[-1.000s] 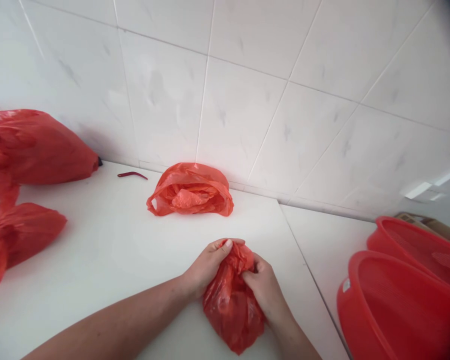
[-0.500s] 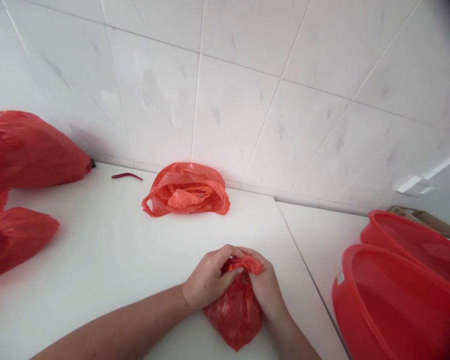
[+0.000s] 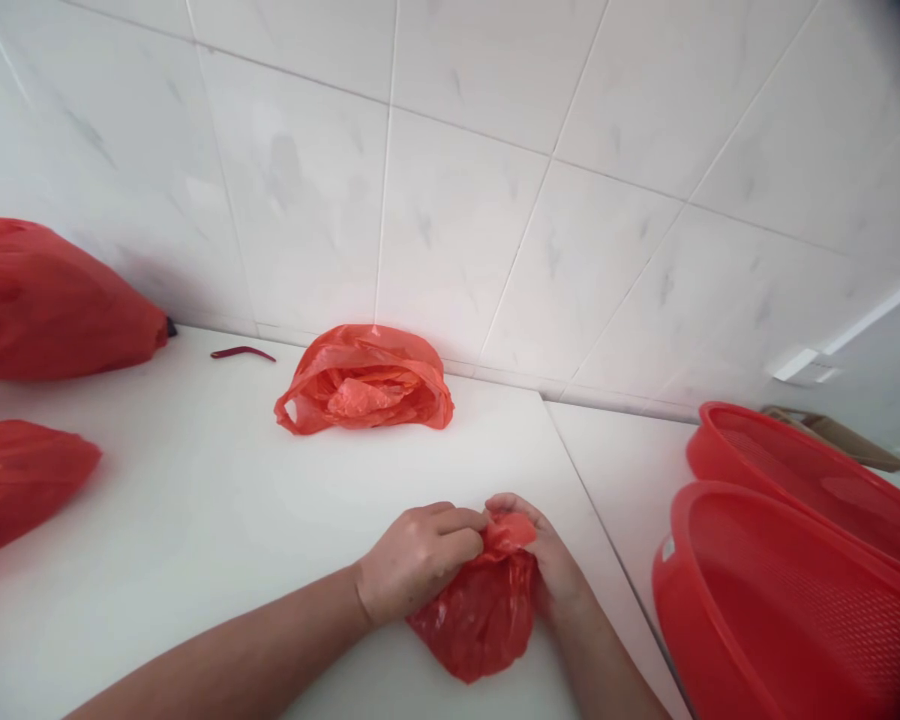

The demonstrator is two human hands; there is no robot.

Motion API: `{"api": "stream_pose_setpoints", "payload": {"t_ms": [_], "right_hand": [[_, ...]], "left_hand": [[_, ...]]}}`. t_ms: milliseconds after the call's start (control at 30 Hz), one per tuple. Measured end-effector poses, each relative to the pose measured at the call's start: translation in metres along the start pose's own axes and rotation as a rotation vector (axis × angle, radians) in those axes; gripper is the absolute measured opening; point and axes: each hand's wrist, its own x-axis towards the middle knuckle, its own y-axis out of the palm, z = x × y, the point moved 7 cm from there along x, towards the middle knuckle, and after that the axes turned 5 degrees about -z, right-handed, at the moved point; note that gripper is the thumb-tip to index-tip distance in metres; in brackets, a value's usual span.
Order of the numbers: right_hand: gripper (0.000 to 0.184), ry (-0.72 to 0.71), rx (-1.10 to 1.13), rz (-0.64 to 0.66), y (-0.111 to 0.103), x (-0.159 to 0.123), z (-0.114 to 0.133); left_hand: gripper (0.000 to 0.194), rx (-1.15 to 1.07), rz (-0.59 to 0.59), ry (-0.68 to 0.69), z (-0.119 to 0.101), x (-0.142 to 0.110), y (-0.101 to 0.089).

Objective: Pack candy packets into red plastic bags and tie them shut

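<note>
Held bag (image 3: 484, 622) partly behind left hand (image 3: 424, 555)

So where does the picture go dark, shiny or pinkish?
In the head view, the top right corner goes dark; in the head view, the held red bag shows small bright glints; also in the head view, a soft pinkish shade tints the tiled wall beside the upper left bag.

Both hands (image 3: 418, 562) (image 3: 556, 570) close together, fingers (image 3: 459, 521) curled

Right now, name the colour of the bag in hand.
The held bag is red; head view shows it.
</note>
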Motion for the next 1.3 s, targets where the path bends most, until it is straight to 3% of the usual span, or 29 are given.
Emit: {"api": "stream_pose_setpoints", "payload": {"t_ms": [100,200,333,433,533,800,1000,1200,1300], "right_hand": [[0.027,-0.011,-0.053,0.01,-0.002,-0.001,0.003],[0.031,-0.027,-0.266,-0.047,-0.001,-0.002,0.006],[0.013,-0.214,-0.617,-0.103,0.015,-0.006,0.017],[0.005,-0.317,-0.696,-0.158,0.023,-0.009,0.02],[0.005,-0.308,-0.673,-0.151,0.024,-0.01,0.017],[0.028,-0.21,-0.586,-0.105,0.018,-0.008,0.014],[0.035,-0.043,-0.323,-0.006,0.016,-0.007,0.005],[0.039,0.042,-0.068,-0.063,0.007,-0.008,0.008],[0.026,0.021,-0.1,-0.115,-0.003,-0.006,0.011]], "left_hand": [[0.019,-0.015,-0.014,-0.002,0.002,-0.001,0.0],[0.022,-0.095,-0.06,-0.073,0.007,-0.002,-0.003],[0.022,-0.135,-0.072,-0.072,0.001,0.001,-0.007],[0.022,-0.098,-0.039,0.003,-0.01,0.003,-0.007],[0.022,-0.051,-0.006,0.025,-0.014,0.004,-0.005],[0.021,-0.034,0.066,-0.042,-0.002,0.0,0.006],[0.019,-0.009,0.048,-0.023,0.002,-0.002,0.003],[0.019,-0.058,0.028,-0.052,0.005,-0.003,0.0],[0.022,-0.088,0.023,-0.067,0.006,-0.004,0.001]]}}
